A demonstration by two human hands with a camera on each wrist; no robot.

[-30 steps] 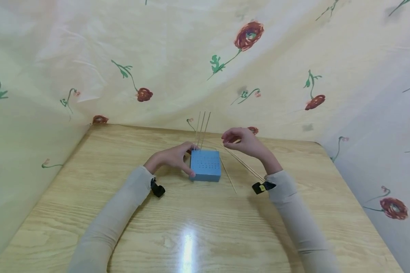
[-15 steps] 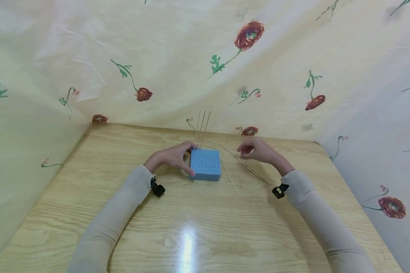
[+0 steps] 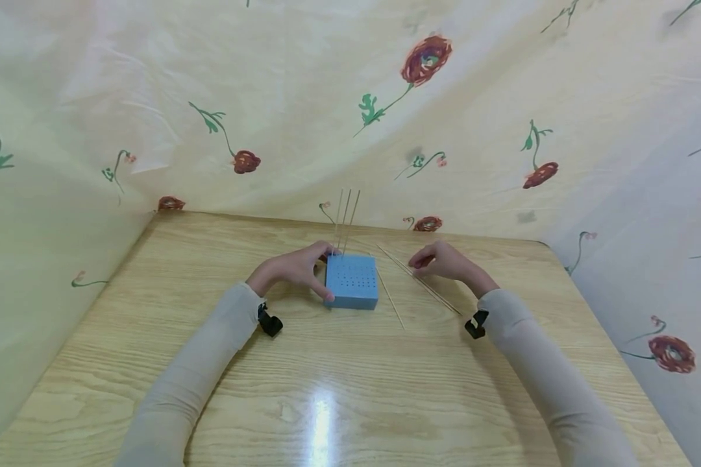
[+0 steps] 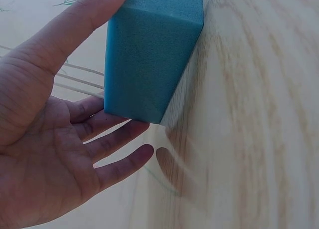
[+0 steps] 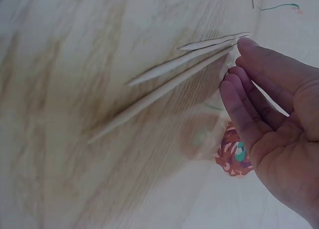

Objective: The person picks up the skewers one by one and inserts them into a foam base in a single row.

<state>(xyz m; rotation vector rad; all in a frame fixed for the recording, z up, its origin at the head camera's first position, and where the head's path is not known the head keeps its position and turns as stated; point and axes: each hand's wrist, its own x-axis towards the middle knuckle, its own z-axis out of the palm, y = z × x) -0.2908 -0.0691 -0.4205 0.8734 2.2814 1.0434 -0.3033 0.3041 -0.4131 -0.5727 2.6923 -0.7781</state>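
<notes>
A blue block (image 3: 350, 300) with rows of small holes in its top sits on the wooden table. My left hand (image 3: 292, 267) holds its left side, the thumb (image 4: 75, 27) on the near face and fingers at the far one. Three thin sticks (image 3: 346, 220) stand up from the block's back left part. My right hand (image 3: 446, 261) is right of the block over a few thin sticks (image 3: 438, 298) lying on the table. In the right wrist view, the thumb (image 5: 269, 59) reaches the far part of these sticks (image 5: 164, 89), other fingers bent beside it; no stick is seen lifted.
Between the block and my right hand lies another thin stick (image 3: 391, 299). A flowered cloth (image 3: 304, 78) hangs behind the table (image 3: 327, 363) and along both sides. Black wrist cameras (image 3: 270, 322) sit at both sleeves.
My right hand has moved right and down from the sticks' far ends to their middle, shifting only slightly in the last half second. My left hand and the block have stayed put.
</notes>
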